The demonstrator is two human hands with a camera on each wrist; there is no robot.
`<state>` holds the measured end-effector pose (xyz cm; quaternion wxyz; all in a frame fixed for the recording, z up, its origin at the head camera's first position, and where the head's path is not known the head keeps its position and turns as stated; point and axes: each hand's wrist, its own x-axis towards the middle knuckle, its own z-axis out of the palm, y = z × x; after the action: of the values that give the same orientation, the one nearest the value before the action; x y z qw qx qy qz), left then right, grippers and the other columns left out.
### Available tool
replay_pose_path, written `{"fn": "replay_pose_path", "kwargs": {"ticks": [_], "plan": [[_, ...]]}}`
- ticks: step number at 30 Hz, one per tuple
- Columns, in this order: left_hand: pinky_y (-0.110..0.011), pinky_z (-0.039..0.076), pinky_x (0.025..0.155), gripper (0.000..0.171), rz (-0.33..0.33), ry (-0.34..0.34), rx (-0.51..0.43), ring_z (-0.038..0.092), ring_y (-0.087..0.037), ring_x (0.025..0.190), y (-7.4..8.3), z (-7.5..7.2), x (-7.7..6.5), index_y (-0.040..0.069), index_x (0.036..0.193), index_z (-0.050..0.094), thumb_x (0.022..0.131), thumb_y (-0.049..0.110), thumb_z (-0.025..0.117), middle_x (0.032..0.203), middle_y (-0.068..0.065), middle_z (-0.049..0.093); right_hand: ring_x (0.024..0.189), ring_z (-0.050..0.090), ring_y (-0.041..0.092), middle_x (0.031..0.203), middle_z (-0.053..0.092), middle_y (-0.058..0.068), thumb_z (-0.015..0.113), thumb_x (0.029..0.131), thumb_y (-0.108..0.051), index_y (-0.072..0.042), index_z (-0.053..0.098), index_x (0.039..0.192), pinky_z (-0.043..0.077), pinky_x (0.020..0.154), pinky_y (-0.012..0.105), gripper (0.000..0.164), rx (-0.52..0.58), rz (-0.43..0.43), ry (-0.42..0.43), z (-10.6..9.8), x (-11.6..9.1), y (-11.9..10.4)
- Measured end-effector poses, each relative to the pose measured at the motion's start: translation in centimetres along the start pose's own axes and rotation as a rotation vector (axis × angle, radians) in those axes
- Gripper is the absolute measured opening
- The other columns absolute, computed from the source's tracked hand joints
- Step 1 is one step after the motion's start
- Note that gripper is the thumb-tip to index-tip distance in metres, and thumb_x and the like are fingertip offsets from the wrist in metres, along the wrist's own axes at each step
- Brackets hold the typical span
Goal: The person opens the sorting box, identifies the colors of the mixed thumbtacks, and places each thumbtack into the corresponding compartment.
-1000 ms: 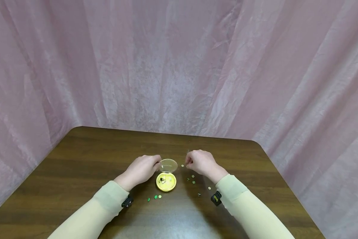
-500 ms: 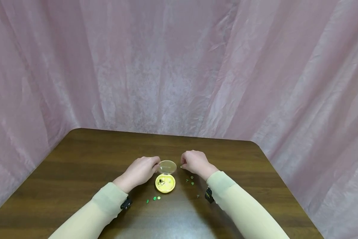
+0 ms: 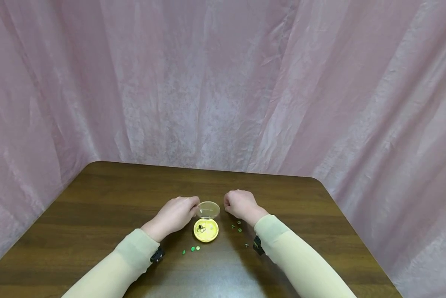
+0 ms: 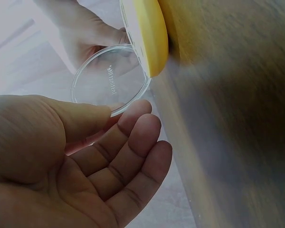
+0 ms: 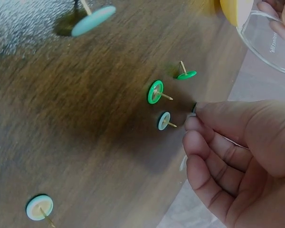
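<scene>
My left hand [image 3: 176, 213] pinches the edge of the clear round lid [image 4: 102, 80] between thumb and index finger. That lid stands raised on a round yellow case [image 3: 206, 237], which sits on the table with a few small dark items inside, too small to make out. To the right of the lid, my right hand [image 3: 240, 203] is low at the tabletop. Its thumb and index fingertip pinch a small thumbtack [image 5: 194, 109], mostly hidden by the fingers. Near those fingers lie a green thumbtack [image 5: 156, 92] and a pale thumbtack [image 5: 164, 121], pins pointing out.
More thumbtacks lie scattered on the brown wooden table [image 3: 133, 186]: a green thumbtack [image 3: 193, 248] with others in front of the case, and a pale thumbtack [image 5: 39, 207] apart from the rest. Behind the far table edge hangs a pink curtain [image 3: 208, 82].
My right hand has moved left and down to the tabletop, over a pale thumbtack that showed there before. The left hand keeps its hold on the lid.
</scene>
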<state>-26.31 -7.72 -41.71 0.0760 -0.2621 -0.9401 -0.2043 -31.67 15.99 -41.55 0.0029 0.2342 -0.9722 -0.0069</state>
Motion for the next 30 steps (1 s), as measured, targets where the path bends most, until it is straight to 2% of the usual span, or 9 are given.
{"fn": "replay_pose_path", "kwargs": {"ticks": [8,12,21,26,30], "plan": [[-0.029,0.04,0.059,0.014,0.013,-0.002,0.001,0.047,-0.008,0.06,0.0,0.1,-0.1,0.021,0.085,0.059,0.099,0.018,0.06,0.07,0.014,0.049,0.064,0.053,0.01,0.066,0.054,-0.013,0.068,0.082,-0.02,-0.028,0.062,0.068,0.045,0.058,0.034,0.017,-0.021,0.026,-0.01,0.0,-0.3,0.1],[-0.029,0.04,0.06,0.014,0.016,0.015,0.004,0.046,-0.008,0.06,-0.1,0.1,-0.1,0.02,0.085,0.059,0.098,0.017,0.061,0.069,0.014,0.049,0.064,0.053,0.01,0.066,0.054,-0.014,0.066,0.083,-0.019,-0.028,0.062,0.068,0.045,0.059,0.032,0.017,0.021,0.045,0.019,-0.3,-0.6,0.0],[-0.03,0.04,0.061,0.011,-0.007,-0.021,-0.005,0.047,-0.009,0.062,-0.3,0.3,-0.2,0.02,0.089,0.062,0.099,0.019,0.06,0.071,0.014,0.05,0.07,0.056,0.008,0.075,0.061,-0.016,0.068,0.088,-0.026,-0.027,0.068,0.08,0.046,0.066,0.032,0.009,0.185,0.067,0.067,-1.6,-2.3,0.2],[-0.031,0.041,0.061,0.011,-0.01,-0.008,-0.003,0.048,-0.01,0.062,-0.2,0.1,0.1,0.018,0.09,0.063,0.099,0.019,0.059,0.071,0.013,0.051,0.069,0.056,0.008,0.073,0.061,-0.016,0.067,0.09,-0.027,-0.024,0.069,0.082,0.045,0.066,0.032,0.009,0.288,0.07,0.102,-2.5,-3.2,0.3],[-0.031,0.041,0.061,0.011,-0.017,-0.024,-0.005,0.048,-0.01,0.062,-0.1,0.1,-0.1,0.018,0.091,0.064,0.1,0.02,0.059,0.071,0.013,0.051,0.066,0.053,0.008,0.069,0.058,-0.016,0.065,0.091,-0.027,-0.022,0.071,0.085,0.042,0.066,0.031,0.01,0.371,0.08,0.105,-2.6,-4.0,0.2]]}}
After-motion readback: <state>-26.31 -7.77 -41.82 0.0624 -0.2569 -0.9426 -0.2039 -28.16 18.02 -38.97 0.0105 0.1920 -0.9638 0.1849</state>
